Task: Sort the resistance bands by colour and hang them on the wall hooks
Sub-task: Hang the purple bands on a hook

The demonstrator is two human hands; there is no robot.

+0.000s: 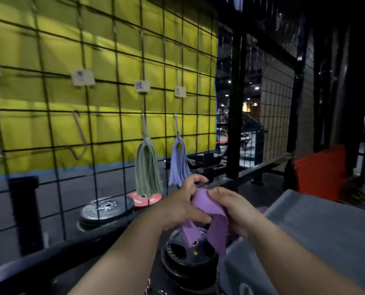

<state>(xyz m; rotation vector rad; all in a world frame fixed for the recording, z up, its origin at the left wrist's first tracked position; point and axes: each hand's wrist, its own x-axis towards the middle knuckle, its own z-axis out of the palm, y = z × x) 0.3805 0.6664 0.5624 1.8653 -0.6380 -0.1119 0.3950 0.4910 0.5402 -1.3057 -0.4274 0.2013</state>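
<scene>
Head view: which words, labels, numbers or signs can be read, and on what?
None can be read.
Three cards: blue marks, blurred.
Red plate: white lettering, blurred.
Black plate: yellow sticker, too small.

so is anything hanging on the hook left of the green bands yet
No, that hook is bare; only the green bands and the pale lilac bands to its right hang from hooks.
</scene>
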